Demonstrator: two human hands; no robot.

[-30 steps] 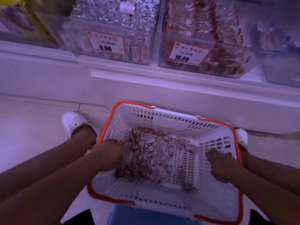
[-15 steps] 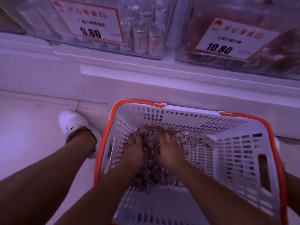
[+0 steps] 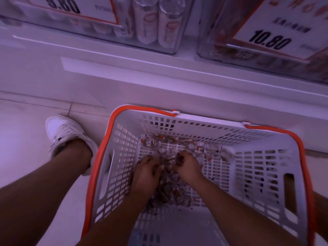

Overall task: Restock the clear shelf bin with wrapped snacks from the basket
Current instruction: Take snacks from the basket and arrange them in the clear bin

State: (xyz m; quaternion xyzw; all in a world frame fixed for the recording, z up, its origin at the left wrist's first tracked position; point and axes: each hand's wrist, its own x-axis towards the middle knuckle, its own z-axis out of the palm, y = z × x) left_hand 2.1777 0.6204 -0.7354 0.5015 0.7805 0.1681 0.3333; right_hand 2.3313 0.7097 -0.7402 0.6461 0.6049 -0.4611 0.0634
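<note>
A white slotted basket [image 3: 248,167] with an orange rim stands on the floor below the shelf. Small clear-wrapped snacks [image 3: 177,190] with red and brown bits lie heaped on its bottom. My left hand [image 3: 144,173] and my right hand [image 3: 189,166] are both down in the pile, side by side, fingers curled around wrapped snacks. The clear shelf bin [image 3: 266,55] with the 10.80 label sits at the upper right and holds similar brown snacks.
Another clear bin [image 3: 154,29] with a 9.80 label and round tubs sits upper left on the white shelf [image 3: 124,68]. My left leg and white shoe [image 3: 63,132] stand on the pale floor left of the basket.
My head has dropped closer to the basket. Both hands, flat on the snacks before, have drawn back slightly and curled their fingers around a bunch.
</note>
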